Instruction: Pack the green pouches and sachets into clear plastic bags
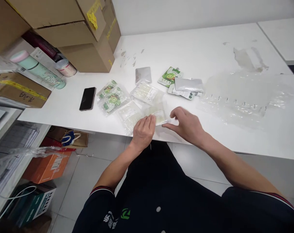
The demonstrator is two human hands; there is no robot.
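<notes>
My left hand (144, 129) is closed on the near left edge of a clear plastic packet (158, 111) with pale contents and a white label. Just right of that packet, my right hand (187, 125) has its thumb stretched out and its index finger curved, with a gap between them and nothing visible in it. Two similar clear packets lie close by: a labelled packet (147, 93) behind and another packet (129, 115) to the left. Farther left are clear bags with green kiwi-print pouches (113, 101) inside.
A silver pouch (143, 75) lies behind the packets. Green kiwi pouches (169, 76) and a second silver pouch (188, 84) sit right of it. Clear plastic bags (241, 94) spread across the right. A phone (87, 98), a mint bottle (40, 70) and cardboard boxes (88, 55) stand left.
</notes>
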